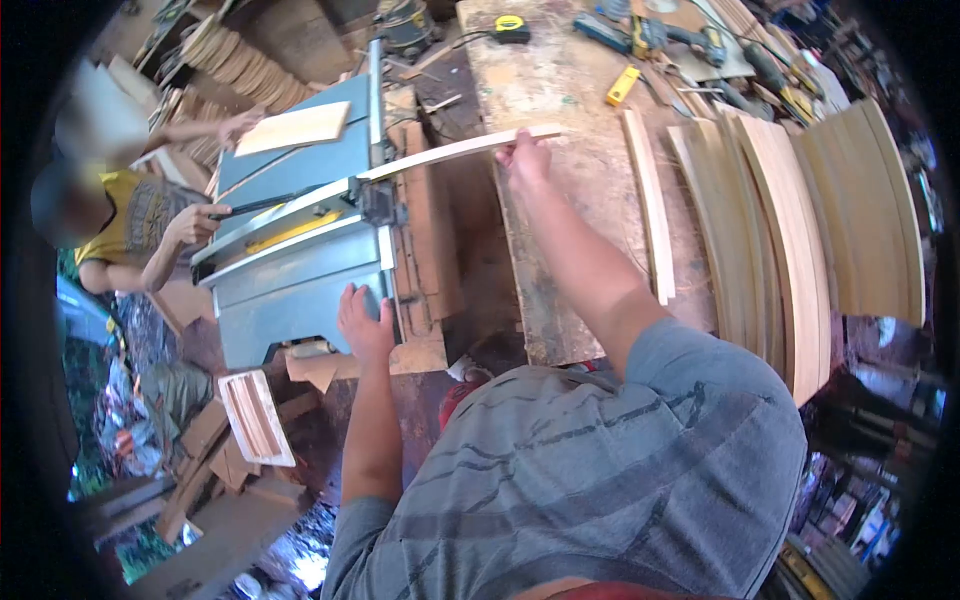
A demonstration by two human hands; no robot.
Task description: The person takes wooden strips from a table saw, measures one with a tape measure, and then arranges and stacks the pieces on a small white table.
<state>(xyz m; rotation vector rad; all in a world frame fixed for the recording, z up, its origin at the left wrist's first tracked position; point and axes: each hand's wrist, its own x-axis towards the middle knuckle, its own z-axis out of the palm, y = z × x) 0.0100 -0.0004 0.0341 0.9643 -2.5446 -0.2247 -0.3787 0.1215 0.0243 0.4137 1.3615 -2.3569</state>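
Note:
My right hand (527,160) pinches the far end of a long, thin wooden strip (450,153). The strip runs left along the metal fence (290,212) of a blue-grey table saw (300,305). With fingers spread, my left hand (366,322) lies at the near right edge of the saw table and holds nothing. Across the saw, a co-worker's hand (190,224) grips a black stick (262,204) beside the fence. The co-worker's other hand (240,125) touches a pale board (295,128) on the saw top. The blade is not visible.
A worn workbench (560,230) stands to my right, bearing narrow strips (650,205), a tape measure (511,30), a yellow level (622,86) and a cordless drill (690,42). Wide planks (785,240) lean along its right side. Offcuts (225,450) litter the floor at lower left.

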